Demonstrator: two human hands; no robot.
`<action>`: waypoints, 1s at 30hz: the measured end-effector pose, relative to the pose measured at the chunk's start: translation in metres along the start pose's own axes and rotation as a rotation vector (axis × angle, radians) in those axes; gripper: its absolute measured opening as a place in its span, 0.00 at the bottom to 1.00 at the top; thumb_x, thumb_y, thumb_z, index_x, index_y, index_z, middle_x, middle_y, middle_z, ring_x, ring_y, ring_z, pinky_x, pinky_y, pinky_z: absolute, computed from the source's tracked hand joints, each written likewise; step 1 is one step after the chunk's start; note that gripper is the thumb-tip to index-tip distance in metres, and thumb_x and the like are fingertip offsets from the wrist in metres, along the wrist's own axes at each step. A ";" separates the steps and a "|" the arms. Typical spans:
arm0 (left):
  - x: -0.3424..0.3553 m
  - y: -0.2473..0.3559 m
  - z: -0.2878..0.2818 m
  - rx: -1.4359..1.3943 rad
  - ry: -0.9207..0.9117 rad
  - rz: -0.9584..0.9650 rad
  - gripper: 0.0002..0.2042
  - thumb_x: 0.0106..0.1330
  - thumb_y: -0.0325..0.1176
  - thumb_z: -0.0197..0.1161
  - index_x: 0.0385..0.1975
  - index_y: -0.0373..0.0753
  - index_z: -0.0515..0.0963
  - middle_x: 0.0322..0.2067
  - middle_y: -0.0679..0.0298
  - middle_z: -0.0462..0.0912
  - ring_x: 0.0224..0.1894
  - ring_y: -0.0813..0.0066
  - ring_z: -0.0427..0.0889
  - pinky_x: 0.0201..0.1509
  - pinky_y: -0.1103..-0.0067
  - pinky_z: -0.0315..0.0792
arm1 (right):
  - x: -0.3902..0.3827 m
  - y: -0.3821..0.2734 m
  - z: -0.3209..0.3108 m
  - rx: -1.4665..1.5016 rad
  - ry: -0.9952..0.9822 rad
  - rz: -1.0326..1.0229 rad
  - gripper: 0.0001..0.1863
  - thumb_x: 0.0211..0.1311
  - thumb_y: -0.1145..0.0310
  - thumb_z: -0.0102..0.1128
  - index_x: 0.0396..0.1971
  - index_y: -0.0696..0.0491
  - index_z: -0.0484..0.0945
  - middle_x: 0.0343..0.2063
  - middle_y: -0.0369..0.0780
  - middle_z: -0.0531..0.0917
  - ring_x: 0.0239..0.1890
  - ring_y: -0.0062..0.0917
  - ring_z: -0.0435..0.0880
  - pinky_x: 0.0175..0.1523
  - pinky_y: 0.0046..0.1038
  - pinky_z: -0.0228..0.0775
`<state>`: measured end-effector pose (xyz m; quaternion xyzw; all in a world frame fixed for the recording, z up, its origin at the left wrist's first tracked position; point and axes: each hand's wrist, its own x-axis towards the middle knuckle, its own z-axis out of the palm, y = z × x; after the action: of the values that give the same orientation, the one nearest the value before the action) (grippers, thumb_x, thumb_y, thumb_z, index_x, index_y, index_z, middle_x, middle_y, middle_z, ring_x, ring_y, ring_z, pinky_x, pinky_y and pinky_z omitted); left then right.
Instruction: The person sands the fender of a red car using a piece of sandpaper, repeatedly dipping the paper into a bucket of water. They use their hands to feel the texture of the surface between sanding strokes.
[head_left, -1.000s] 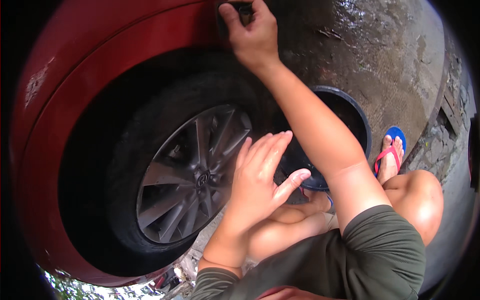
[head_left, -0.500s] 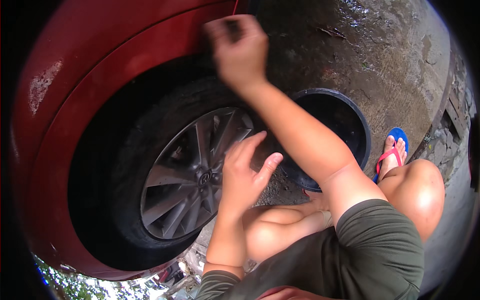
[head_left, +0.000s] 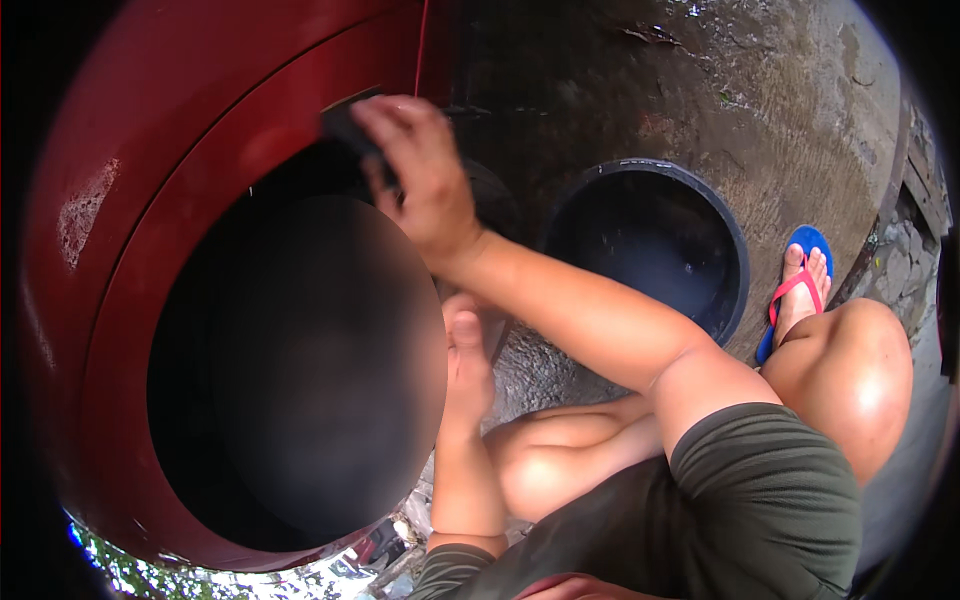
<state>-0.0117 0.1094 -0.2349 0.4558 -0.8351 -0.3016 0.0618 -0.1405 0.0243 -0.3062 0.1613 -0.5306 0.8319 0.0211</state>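
the right hand (head_left: 428,185) keeps its fingers clamped on a dark, blocky pad (head_left: 345,128) at the curved, glossy red car panel (head_left: 250,140), presumably for steady control; the left hand's (head_left: 466,365) closure cannot be determined.

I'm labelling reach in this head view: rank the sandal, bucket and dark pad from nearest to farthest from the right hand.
1. Dark pad: at the right hand, on its left side.
2. Bucket: to the hand's right, on the ground.
3. Sandal: farther right, beyond the bucket.
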 end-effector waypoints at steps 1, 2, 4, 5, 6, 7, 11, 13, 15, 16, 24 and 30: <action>0.005 -0.004 0.003 -0.037 0.062 0.105 0.32 0.78 0.60 0.54 0.41 0.29 0.82 0.33 0.58 0.87 0.37 0.73 0.83 0.43 0.75 0.76 | 0.004 0.013 -0.002 -0.124 0.017 0.065 0.29 0.58 0.75 0.66 0.62 0.57 0.76 0.57 0.48 0.78 0.59 0.50 0.75 0.64 0.45 0.66; 0.004 -0.005 0.003 -0.008 0.084 0.091 0.33 0.78 0.62 0.52 0.40 0.29 0.81 0.33 0.59 0.86 0.37 0.74 0.82 0.43 0.75 0.75 | -0.002 0.016 -0.002 -0.171 -0.001 0.116 0.29 0.58 0.74 0.66 0.62 0.56 0.76 0.58 0.47 0.78 0.60 0.48 0.74 0.64 0.45 0.66; 0.000 -0.005 -0.002 0.051 0.140 0.067 0.35 0.78 0.64 0.49 0.40 0.30 0.80 0.32 0.60 0.86 0.37 0.75 0.81 0.43 0.76 0.75 | -0.008 -0.005 0.002 -0.127 -0.032 0.130 0.28 0.58 0.74 0.66 0.62 0.54 0.76 0.60 0.46 0.78 0.61 0.46 0.73 0.63 0.45 0.64; -0.003 -0.003 -0.009 0.024 0.137 0.026 0.36 0.79 0.65 0.47 0.41 0.29 0.79 0.33 0.60 0.85 0.39 0.77 0.81 0.46 0.77 0.74 | -0.004 -0.030 0.005 -0.039 -0.052 0.109 0.27 0.59 0.74 0.65 0.61 0.53 0.77 0.61 0.45 0.78 0.62 0.44 0.73 0.62 0.45 0.64; -0.004 -0.007 -0.005 -0.060 0.163 0.019 0.36 0.79 0.65 0.47 0.42 0.29 0.79 0.34 0.60 0.86 0.40 0.77 0.81 0.48 0.78 0.74 | -0.005 -0.040 0.003 0.038 -0.079 0.072 0.27 0.60 0.74 0.65 0.62 0.52 0.77 0.62 0.44 0.77 0.62 0.45 0.72 0.63 0.46 0.63; -0.001 -0.008 -0.001 -0.141 0.193 0.021 0.36 0.79 0.65 0.47 0.43 0.28 0.78 0.35 0.60 0.86 0.42 0.77 0.81 0.50 0.78 0.74 | -0.010 -0.034 0.000 -0.025 -0.074 0.143 0.28 0.60 0.73 0.65 0.63 0.52 0.76 0.62 0.44 0.77 0.62 0.45 0.72 0.63 0.46 0.63; 0.011 -0.011 0.003 -0.084 0.124 0.006 0.37 0.79 0.65 0.46 0.44 0.28 0.78 0.37 0.59 0.86 0.42 0.75 0.81 0.52 0.77 0.74 | 0.000 -0.001 -0.003 -0.110 -0.043 0.266 0.31 0.60 0.73 0.65 0.65 0.53 0.74 0.63 0.44 0.76 0.63 0.45 0.73 0.64 0.46 0.62; 0.006 -0.013 0.001 0.027 0.196 0.015 0.36 0.79 0.65 0.45 0.41 0.28 0.79 0.37 0.58 0.86 0.43 0.74 0.82 0.52 0.76 0.73 | -0.005 -0.031 0.010 0.000 -0.026 0.212 0.29 0.62 0.73 0.63 0.65 0.52 0.74 0.63 0.44 0.76 0.63 0.44 0.73 0.63 0.47 0.63; -0.001 -0.025 0.003 -0.125 0.188 -0.001 0.36 0.81 0.63 0.42 0.40 0.29 0.79 0.36 0.60 0.85 0.41 0.75 0.81 0.50 0.76 0.72 | -0.013 -0.036 0.006 0.014 -0.063 0.242 0.29 0.62 0.73 0.63 0.66 0.53 0.73 0.64 0.45 0.75 0.63 0.44 0.72 0.63 0.46 0.63; 0.002 -0.026 0.003 -0.083 0.160 0.006 0.35 0.82 0.63 0.41 0.38 0.30 0.78 0.34 0.62 0.83 0.39 0.77 0.79 0.47 0.77 0.71 | -0.013 -0.020 0.001 -0.057 -0.071 0.263 0.31 0.62 0.72 0.64 0.66 0.53 0.72 0.64 0.45 0.74 0.64 0.44 0.72 0.64 0.45 0.62; -0.001 -0.049 0.003 -0.166 0.199 -0.078 0.47 0.75 0.74 0.32 0.46 0.27 0.78 0.41 0.58 0.85 0.48 0.70 0.82 0.56 0.76 0.72 | -0.015 -0.031 0.001 0.008 -0.083 0.302 0.29 0.64 0.73 0.62 0.67 0.53 0.73 0.65 0.46 0.75 0.65 0.46 0.72 0.67 0.45 0.62; 0.005 -0.052 0.007 -0.339 0.412 -0.186 0.55 0.69 0.80 0.23 0.52 0.27 0.79 0.48 0.55 0.86 0.53 0.65 0.83 0.63 0.74 0.70 | -0.002 -0.056 0.006 0.099 -0.100 0.209 0.34 0.60 0.72 0.65 0.69 0.53 0.71 0.66 0.45 0.73 0.65 0.46 0.71 0.67 0.46 0.61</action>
<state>0.0204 0.0882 -0.2707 0.5654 -0.6972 -0.3423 0.2777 -0.1255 0.0437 -0.2549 0.1473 -0.5031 0.8457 -0.1002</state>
